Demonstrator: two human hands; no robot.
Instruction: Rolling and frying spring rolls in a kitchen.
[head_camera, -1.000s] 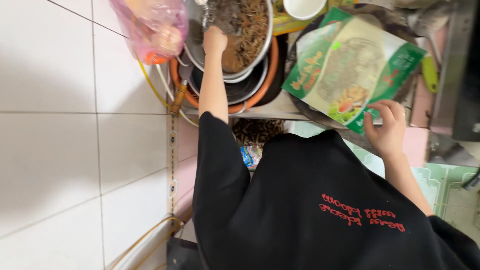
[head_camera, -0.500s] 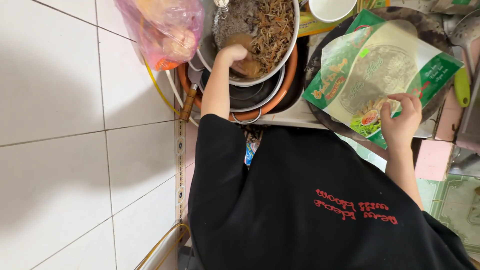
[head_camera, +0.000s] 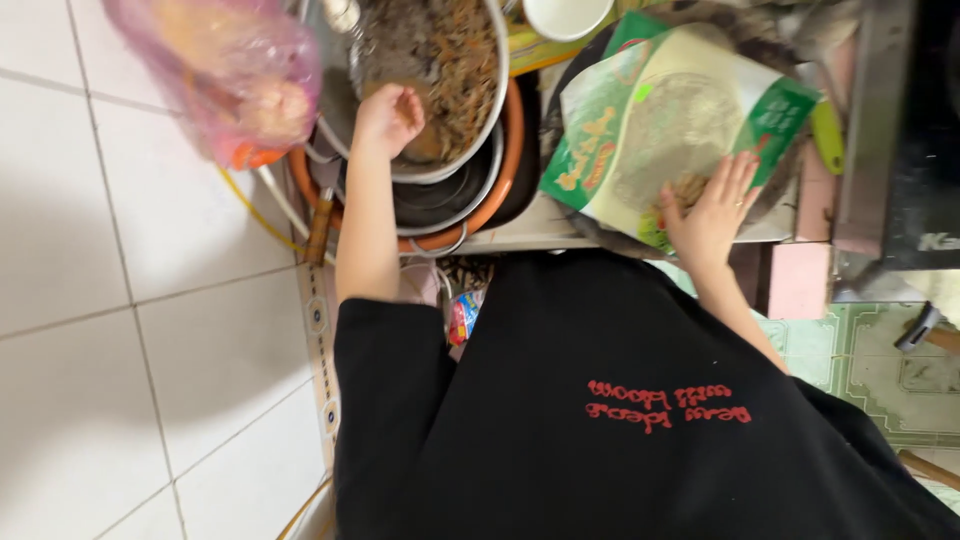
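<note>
- Head view, looking down the front of a person in a black shirt with red lettering, both bare arms reaching out to a crowded worktop.
- The left hand (head_camera: 388, 118) is inside a metal bowl (head_camera: 492, 100) of brown shredded food (head_camera: 452, 55), its fingers curled loosely inward over the near part of the food; whether it actually grips a pinch of it cannot be told, since the fingertips are turned away from the camera.
- The metal bowl is stacked in a second metal basin (head_camera: 470, 205), which sits in an orange basin (head_camera: 508, 190) at the left end of the worktop, close to the white tiled wall (head_camera: 120, 330).
- The right hand (head_camera: 712, 212) is released and flat, fingers spread a little, pressed palm-down on the near lower edge of a green and cream food packet (head_camera: 665, 125).
- The food packet lies tilted across a dark round pan (head_camera: 585, 75) at the middle of the worktop, just right of the stacked bowls; the fingertips rest on its clear window, the thumb at the packet's near border.
- A pink plastic bag (head_camera: 225, 80) with something pale and orange in it hangs by the wall, just left of the metal bowl and touching its rim.
- A white cup (head_camera: 565, 15) stands at the far edge, between the bowl and the packet.
- A green utensil handle (head_camera: 828, 135) lies just right of the packet, and beyond it a dark stove (head_camera: 910, 130) fills the right end.
- A pale pink block (head_camera: 800, 280) sits at the near edge below the right hand's side.
</note>
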